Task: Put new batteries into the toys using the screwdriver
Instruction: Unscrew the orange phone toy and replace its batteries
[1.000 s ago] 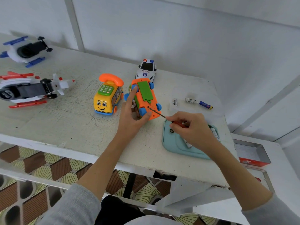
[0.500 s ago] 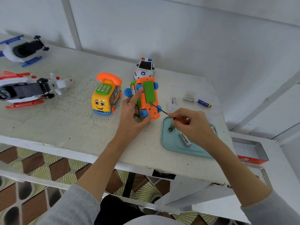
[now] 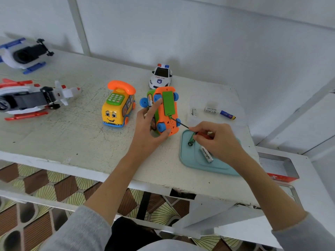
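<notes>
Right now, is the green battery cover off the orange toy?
No, the green battery cover sits on the orange toy's underside, with the screwdriver tip at its edge.

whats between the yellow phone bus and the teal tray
In the head view: the left hand gripping the upturned orange toy, between the yellow phone bus and the teal tray.

Worn white table [image 3: 54,142], surface scuffed. On it: two toy helicopters at left, blue-trimmed [image 3: 23,54] and red-trimmed [image 3: 30,99]; yellow telephone bus [image 3: 117,105]; police car [image 3: 160,77]; teal tray [image 3: 195,160]; clear battery pack [image 3: 215,111] at right.
</notes>
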Demonstrator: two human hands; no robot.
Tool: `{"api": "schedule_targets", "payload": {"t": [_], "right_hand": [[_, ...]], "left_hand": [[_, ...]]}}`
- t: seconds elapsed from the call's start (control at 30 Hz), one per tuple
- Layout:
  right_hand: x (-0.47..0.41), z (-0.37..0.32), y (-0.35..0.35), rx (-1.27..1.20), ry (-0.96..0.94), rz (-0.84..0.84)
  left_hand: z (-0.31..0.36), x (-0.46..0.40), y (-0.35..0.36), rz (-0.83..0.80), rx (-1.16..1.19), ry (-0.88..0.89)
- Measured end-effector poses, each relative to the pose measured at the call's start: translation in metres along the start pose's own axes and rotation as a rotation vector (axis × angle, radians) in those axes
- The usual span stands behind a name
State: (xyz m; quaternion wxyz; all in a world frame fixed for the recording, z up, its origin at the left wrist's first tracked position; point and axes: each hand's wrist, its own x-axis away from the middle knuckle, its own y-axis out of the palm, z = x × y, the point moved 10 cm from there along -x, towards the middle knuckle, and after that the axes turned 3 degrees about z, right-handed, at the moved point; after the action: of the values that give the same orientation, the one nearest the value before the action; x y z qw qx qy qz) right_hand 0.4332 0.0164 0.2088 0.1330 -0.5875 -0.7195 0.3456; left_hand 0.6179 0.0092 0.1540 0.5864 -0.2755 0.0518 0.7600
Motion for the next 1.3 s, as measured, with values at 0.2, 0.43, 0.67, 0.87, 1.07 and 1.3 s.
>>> {"api": "schedule_targets", "payload": {"t": [0.2,0.43,0.67,0.87,1.07,1.3], "right_hand": [[0.0,0.008,-0.003,-0.042,0.124,-0.063],[-0.006,0.016,-0.028,-0.205,0.184,-0.027],[-0.007,0.014,-0.033,-0.141,0.175,0.033],[-0.016,0.004,-0.04,-0.053,0.087,0.076],[-0.015,-0.016,-0.048,-0.097,-0.065,0.071],[-0.02,-0.009,-0.044,-0.044,0.03,0.089]], "left_hand": [[0.007,0.0,0.002,-0.014,-0.03,0.069],[0.015,0.002,0.005,-0.045,-0.07,0.128],[0.014,0.002,0.004,-0.039,-0.083,0.115],[0.021,0.003,0.006,-0.04,-0.137,0.144],[0.021,0.003,0.006,-0.041,-0.133,0.129],[0.016,0.001,0.003,-0.029,-0.094,0.112]]}}
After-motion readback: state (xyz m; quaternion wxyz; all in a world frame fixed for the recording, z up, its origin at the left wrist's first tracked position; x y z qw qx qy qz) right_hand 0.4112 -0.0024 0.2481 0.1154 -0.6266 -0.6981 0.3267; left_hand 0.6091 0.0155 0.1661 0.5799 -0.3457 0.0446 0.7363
